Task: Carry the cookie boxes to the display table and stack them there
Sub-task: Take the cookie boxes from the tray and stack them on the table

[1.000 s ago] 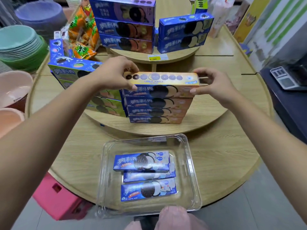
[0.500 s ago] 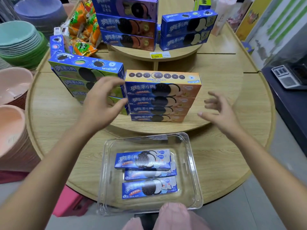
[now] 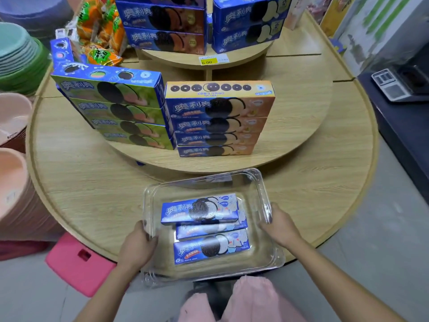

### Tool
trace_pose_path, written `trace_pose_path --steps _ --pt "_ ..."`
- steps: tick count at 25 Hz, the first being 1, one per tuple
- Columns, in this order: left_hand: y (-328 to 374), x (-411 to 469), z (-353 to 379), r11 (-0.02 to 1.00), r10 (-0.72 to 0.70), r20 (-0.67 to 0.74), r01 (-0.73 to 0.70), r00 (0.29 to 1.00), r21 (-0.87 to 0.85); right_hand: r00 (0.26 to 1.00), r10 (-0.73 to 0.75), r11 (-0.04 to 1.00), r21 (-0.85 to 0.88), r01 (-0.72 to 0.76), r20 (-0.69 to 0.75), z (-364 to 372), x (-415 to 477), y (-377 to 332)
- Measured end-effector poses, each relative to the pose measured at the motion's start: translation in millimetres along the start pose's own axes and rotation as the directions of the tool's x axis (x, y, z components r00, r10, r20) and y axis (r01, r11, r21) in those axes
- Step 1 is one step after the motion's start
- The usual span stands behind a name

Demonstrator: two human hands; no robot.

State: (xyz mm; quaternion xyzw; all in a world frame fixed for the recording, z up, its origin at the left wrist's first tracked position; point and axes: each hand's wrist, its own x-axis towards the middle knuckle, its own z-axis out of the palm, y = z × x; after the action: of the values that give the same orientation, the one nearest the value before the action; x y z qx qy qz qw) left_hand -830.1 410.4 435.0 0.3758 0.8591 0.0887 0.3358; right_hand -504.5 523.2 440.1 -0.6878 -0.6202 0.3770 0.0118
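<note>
Head view. Both hands are on the clear plastic tray (image 3: 264, 191) at the lower centre of the frame. The left hand (image 3: 137, 245) is closed over its left wall, thumb inside the rim; the right hand (image 3: 279, 225) is clamped on its right wall. Three blue cookie boxes (image 3: 200, 211) lie flat in the tray, the top one overlapping the middle one, the third nearest the person.

The stacking step looks paused between boxes: the orange stack (image 3: 219, 117) at mid-frame stands four high on the raised round tier (image 3: 297, 126), just beside the green stack (image 3: 120, 108) to its left, also four high. My guess is the tray is being shifted or steadied so the remaining boxes can be reached. The next move probably calls for letting go of the tray with one hand, lifting a blue box out and setting it square on the tier.

Edges and room: the tray overhangs the near edge of the desk (image 3: 76, 177), its front corner past the rim above the person's pink-clad knees, so it could tip if released. Open tier surface lies right of the orange stack, toward the right of the frame. The lower desk ring left of the tray is bare. A pink stool (image 3: 79, 263) sits below the desk edge at lower left.
</note>
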Motion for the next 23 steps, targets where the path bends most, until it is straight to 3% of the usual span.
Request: trace_pose_path --steps 5,11,17,23 --pt "8.4 -11.4 6.0 0.999 0.035 -0.122 -0.031 0.992 0.035 0.988 -0.034 0.997 0.057 0.043 -0.148 -5.1 3.1 10.0" --pt "58.8 -59.9 35.1 0.992 0.079 -0.201 -0.097 0.976 -0.079 0.986 -0.121 0.989 0.069 0.129 -0.111 -75.7 15.0 59.2" --pt "160.9 -98.7 120.4 0.973 0.046 -0.189 -0.087 0.981 -0.215 0.969 -0.211 0.977 -0.049 0.206 -0.126 -188.1 59.8 127.1" --pt "254.6 -118.0 192.5 0.956 0.019 -0.219 -0.082 0.976 -0.28 0.962 -0.182 0.98 -0.121 0.16 -0.202 -262.0 114.7 181.2"
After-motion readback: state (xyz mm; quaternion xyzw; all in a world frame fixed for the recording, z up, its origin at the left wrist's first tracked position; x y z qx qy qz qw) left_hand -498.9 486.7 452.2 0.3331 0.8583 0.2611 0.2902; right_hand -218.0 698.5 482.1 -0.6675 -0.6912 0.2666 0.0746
